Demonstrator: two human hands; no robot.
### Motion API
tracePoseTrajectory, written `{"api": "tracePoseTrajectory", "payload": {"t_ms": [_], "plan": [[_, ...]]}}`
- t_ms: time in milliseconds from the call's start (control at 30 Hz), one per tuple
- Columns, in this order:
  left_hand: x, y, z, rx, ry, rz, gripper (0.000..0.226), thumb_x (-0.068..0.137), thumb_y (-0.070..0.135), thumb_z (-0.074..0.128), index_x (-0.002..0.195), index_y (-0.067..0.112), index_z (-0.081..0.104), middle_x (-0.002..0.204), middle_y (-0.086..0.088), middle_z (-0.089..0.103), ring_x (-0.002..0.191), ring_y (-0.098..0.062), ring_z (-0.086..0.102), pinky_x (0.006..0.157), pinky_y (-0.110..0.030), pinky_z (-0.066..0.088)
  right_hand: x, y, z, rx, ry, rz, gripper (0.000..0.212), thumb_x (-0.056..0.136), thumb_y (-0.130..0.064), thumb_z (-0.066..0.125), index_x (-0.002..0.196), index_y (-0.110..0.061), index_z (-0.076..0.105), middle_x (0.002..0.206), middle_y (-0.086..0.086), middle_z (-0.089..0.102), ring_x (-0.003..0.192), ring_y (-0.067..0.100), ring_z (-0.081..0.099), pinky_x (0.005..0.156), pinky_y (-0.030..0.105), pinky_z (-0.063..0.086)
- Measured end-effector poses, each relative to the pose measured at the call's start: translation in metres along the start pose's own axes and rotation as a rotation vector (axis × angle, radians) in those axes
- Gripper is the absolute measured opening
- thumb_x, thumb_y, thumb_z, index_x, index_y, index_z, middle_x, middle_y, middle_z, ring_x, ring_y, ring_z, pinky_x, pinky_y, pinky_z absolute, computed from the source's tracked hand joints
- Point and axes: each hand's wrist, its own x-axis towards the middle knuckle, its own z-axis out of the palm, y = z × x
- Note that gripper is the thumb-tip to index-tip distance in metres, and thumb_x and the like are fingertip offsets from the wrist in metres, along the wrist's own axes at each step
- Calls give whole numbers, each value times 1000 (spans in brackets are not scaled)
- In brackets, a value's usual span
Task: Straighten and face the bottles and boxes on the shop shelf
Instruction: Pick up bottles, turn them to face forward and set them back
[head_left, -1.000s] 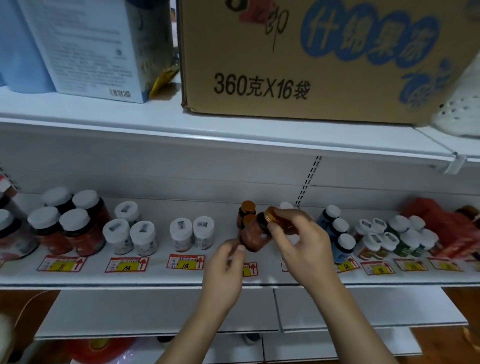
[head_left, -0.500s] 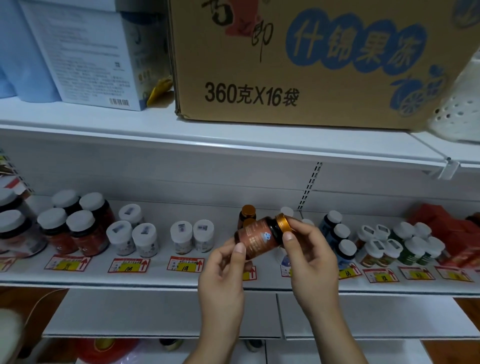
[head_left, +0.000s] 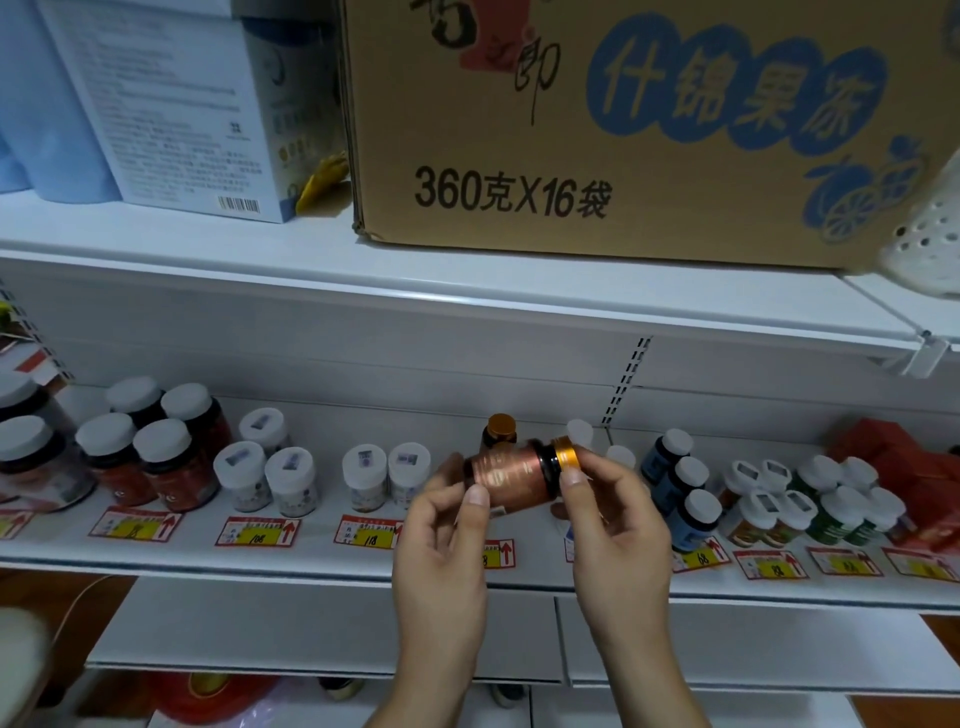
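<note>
Partly hidden behind the held bottle (head_left: 511, 477), a second gold-capped bottle (head_left: 501, 430) shows only its top. White-capped jars (head_left: 387, 475) stand to its left, blue bottles (head_left: 691, 488) to its right. The bottle lies sideways above the shelf (head_left: 311, 558), cap rightward; left hand (head_left: 441, 545) pinches its base, right hand (head_left: 615, 530) its cap.

Shelving: white metal shelf boards (head_left: 311, 558), white back panel (head_left: 363, 358) with a slotted upright (head_left: 626, 382).
Floor: brown, wood-like (head_left: 935, 629), glimpsed below.
Light: dim, bluish.
</note>
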Motion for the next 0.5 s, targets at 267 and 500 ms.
{"api": "tracePoseTrajectory", "payload": {"t_ms": [267,500], "plan": [[4,0,3,28,-24,40,25,81,31,65,95,10,68,92,5,77,87,-5,72,76,-13,52,2,-1,5,28,-5,-29,27,95,-7,59,112,-26,66,111,-26,68,106,-6,63,86,8,48],[11,2,0,72,-21,22,9,91,16,63,96,10,68,96,2,76,88,-1,70,74,-11,51,5,-4,11,83,19,-30,24,93,-3,61,105,-24,66,97,-30,70,93,-4,68,75,10,52]]}}
